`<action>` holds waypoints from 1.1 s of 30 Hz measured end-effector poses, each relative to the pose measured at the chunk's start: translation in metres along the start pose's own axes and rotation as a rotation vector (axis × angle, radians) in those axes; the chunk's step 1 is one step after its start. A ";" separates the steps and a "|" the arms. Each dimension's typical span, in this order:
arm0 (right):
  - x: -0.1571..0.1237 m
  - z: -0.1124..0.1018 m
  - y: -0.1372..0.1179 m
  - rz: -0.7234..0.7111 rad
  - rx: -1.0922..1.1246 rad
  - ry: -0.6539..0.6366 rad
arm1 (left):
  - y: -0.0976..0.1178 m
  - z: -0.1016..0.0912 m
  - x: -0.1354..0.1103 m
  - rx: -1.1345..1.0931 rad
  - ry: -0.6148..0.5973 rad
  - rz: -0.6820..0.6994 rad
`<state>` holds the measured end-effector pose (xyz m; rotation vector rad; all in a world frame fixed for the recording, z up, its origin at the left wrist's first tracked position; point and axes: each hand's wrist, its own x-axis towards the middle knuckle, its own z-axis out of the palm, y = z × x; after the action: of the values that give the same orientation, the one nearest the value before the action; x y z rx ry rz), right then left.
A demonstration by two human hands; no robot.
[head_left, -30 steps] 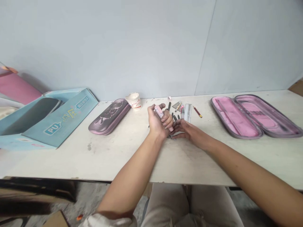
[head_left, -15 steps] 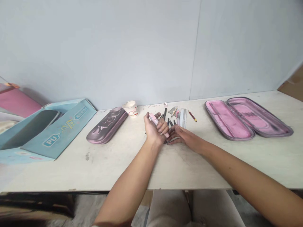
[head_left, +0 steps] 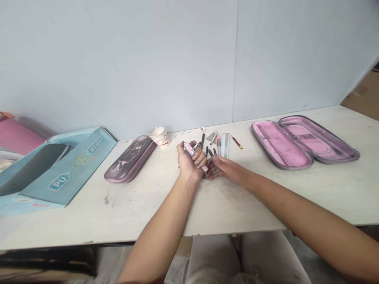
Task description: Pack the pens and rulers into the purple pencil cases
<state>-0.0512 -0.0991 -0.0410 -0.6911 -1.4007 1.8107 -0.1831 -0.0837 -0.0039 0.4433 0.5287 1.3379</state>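
A: What does the left hand (head_left: 192,162) have?

B: A pale pink marker (head_left: 188,147). The fingers are curled round its middle, with the palm turned up, so that grip is closed on it. The marker slants, its upper end sticking out near the thumb and its lower end pointing down toward the other hand.

A: And the right hand (head_left: 225,167)?

B: It's just beside that lower end, fingers bent. I can't tell whether they touch the marker or pinch anything; the fingertips are partly hidden.

A: What lies around them?

B: Just behind the hands, several dark pens, one a long black pen (head_left: 202,140). Beyond and to the right there's a grey set square (head_left: 211,137), a pink-capped pen (head_left: 219,146), a clear ruler (head_left: 225,145) and a red pencil (head_left: 236,142) with a yellow end. A small white block (head_left: 203,129) sits near the wall (head_left: 166,63).

A: Further out?

B: On the left, a paper cup (head_left: 159,138) stands by the far end of a closed, dark pencil case (head_left: 128,159), and past that is a light blue box (head_left: 79,173) with "PU" printed on it. On the right, an open pencil case (head_left: 281,142) shows its pink lining. All of this rests on the pale table (head_left: 133,213).
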 end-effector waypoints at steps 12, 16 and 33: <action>-0.001 0.000 -0.003 -0.050 -0.023 0.026 | -0.002 0.006 -0.003 0.033 -0.006 0.034; -0.002 0.002 -0.005 -0.042 -0.010 0.039 | -0.002 0.006 -0.004 0.018 0.019 0.045; -0.009 -0.009 -0.028 -0.429 -0.384 0.450 | -0.042 0.009 -0.012 0.611 -0.139 0.051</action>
<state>-0.0327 -0.0976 -0.0168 -0.8503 -1.4551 0.9898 -0.1460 -0.1026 -0.0199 1.0473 0.8133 1.1666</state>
